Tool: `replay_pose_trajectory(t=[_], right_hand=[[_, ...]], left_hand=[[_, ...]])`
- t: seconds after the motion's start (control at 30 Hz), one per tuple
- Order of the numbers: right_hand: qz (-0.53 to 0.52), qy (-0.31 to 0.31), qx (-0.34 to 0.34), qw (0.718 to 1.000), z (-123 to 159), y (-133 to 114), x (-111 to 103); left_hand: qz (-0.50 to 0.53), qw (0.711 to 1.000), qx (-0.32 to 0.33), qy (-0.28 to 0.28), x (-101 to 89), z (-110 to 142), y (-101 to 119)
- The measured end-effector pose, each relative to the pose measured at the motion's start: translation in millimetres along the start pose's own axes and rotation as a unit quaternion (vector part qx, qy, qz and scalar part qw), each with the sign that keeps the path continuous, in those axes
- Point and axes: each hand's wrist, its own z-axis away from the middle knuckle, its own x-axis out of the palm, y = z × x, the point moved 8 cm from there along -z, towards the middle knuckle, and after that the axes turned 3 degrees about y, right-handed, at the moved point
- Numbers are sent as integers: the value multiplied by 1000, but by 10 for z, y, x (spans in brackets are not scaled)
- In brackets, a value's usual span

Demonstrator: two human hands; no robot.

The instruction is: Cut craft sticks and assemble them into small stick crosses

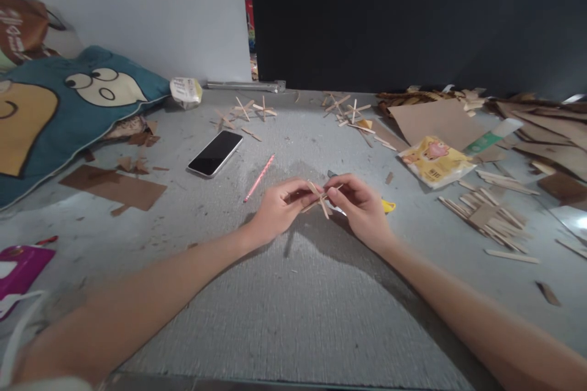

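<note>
Between my two hands is a small star of crossed wooden sticks (323, 203), held just above the grey tabletop. My left hand (285, 204) pinches its left side with thumb and fingers. On the other side, my right hand (360, 204) grips a stick of the same star between thumb and forefinger. Partly hidden behind my right hand lies a tool with a yellow end (389, 206). Similar crossed-stick pieces stand farther back, one group left of centre (264, 110) and another to the right (354, 111).
A phone (215, 153) and a red patterned pencil (259, 178) lie left of my hands. Loose wooden sticks (490, 220), a yellow packet (435, 162) and cardboard (433, 125) spread over the right. At left are a blue cushion (132, 82) and a cardboard scrap (114, 188).
</note>
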Motion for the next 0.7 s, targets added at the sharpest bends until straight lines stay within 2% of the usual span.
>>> replay_pose_trajectory(t=[0.13, 0.43, 0.6, 0.7], right_hand=[[42, 21, -29, 998, 12, -29, -43], [65, 85, -65, 992, 55, -90, -110], [54, 93, -100, 989, 73, -122, -120], [56, 92, -121, 987, 87, -111, -112]], left_hand=[[-13, 1000, -6, 5, -12, -5, 9], [15, 1000, -14, 17, -41, -3, -60], [19, 1000, -7, 6, -20, -10, -51], [10, 999, -8, 34, -62, -24, -63]])
